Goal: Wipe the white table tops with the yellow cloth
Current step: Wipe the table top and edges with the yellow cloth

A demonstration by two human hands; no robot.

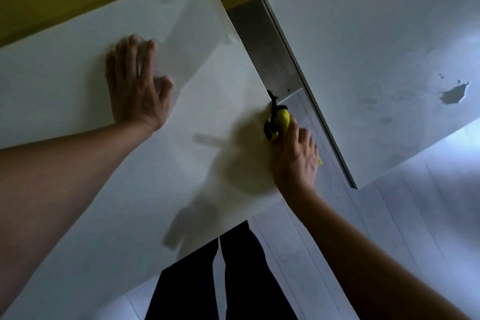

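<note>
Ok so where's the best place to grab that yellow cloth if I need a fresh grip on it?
Grab the bunched yellow cloth where it pokes out ahead of the right hand, coming from above at the table edge. That is the only exposed bulk, since the rest is hidden under the fingers.

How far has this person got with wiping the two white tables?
Nothing here proves a finished part. In hand: the right hand grips the yellow cloth at the right edge of the left table top, while the left hand rests flat on it. Left: the right table top shows smudges and a dark splotch, so it looks unwiped.
</note>
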